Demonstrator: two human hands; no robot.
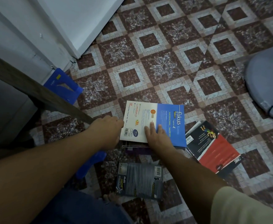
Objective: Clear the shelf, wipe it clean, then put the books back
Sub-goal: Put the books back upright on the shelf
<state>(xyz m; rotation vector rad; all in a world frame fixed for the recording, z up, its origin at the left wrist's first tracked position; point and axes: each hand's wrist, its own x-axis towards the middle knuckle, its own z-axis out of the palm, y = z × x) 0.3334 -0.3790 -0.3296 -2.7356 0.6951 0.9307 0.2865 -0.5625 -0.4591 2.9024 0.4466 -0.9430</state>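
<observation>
- The fokus book [169,120] lies flat on top of a small stack [135,145] on the floor [165,70], directly ahead of both hands.
- The left hand [110,128] meets the book's left short edge with its fingers curled downward. The fingertips are hidden at that edge, so it cannot be told whether they grip anything.
- The right hand [156,135] rests palm down on the cover near its middle, fingers straight and spread, holding nothing.
- The book's long axis runs crosswise, from the left hand's fingers past the right hand and out beyond it.
- Judgement: both hands are equally near. The left commands the end and the right the face, so a lift calls for the right hand to shift to the far short edge.
- A black and red book [213,146] lies just right of the right hand.
- A grey SPM book [140,181] lies behind both hands, toward the person.
- A wooden edge [35,91] runs up to the left hand's wrist.
</observation>
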